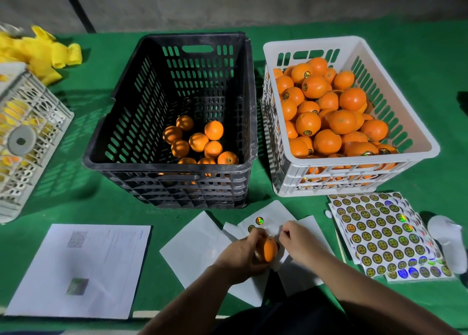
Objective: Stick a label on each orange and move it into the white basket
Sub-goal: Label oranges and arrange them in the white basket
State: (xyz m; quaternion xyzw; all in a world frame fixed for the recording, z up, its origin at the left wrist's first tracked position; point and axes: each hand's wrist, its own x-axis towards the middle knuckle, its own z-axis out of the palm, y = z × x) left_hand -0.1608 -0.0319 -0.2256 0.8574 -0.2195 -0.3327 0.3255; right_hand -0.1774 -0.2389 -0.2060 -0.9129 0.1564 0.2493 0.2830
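An orange (270,250) sits low in the middle of the frame, gripped by the left hand (244,252), whose fingers curl round its left side and top. Just to its right, the right hand (297,241) has its fingertips drawn together over a nearly used-up label sheet (268,220); it seems to be pinching a label, though the spot is too small and blurred to be sure. Two round labels (259,220) are left on that sheet, above the orange. Blank white backing sheets (195,243) lie fanned out under both hands on the green table cover (88,203).

The white basket (354,180) stands at the upper right of the frame, heaped with labelled oranges (326,112). Beside it, in the upper middle, a black crate (164,167) holds a small cluster of loose oranges (200,142) in its near right corner. A stack of full label sheets (385,233) lies at the lower right, just below the white basket, with a pale plastic object (448,241) at its right edge. A printed paper (81,269) lies at the lower left. At the left edge stands a grey basket (33,142), and yellow netting (38,51) is piled in the upper left.
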